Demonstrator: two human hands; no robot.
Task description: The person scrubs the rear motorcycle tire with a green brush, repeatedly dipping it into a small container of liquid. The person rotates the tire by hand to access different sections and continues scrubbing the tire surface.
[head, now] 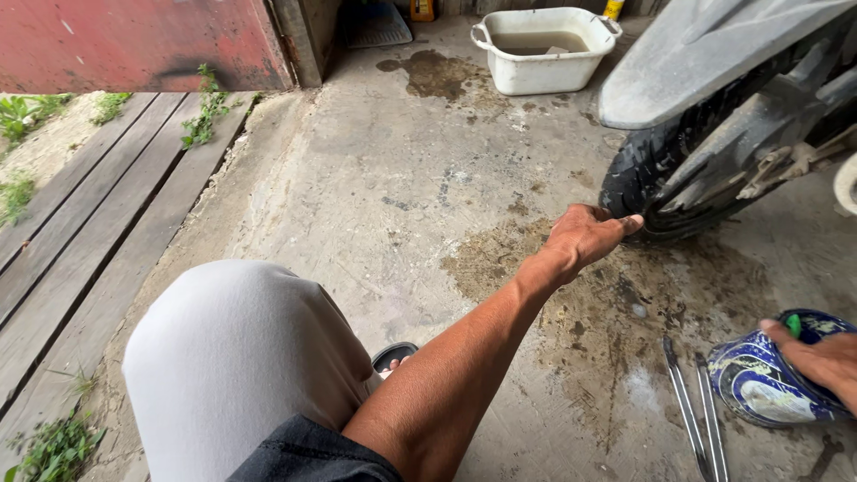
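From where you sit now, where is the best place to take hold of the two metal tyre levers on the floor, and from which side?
Probably at the near ends of the tyre levers, from above. They lie flat and side by side on the concrete floor, beside the blue bowl under the right hand, which is nearest. The left hand is out at the tyre.

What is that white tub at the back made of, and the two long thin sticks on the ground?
The white tub looks like plastic: smooth, matte walls with moulded handles and rounded corners, a little grimy. The two long bars, lying beside the blue and white bowl under the right hand, look like bare metal: thin, flat and grey with a dull shine. They are probably steel, though that cannot be told for sure.
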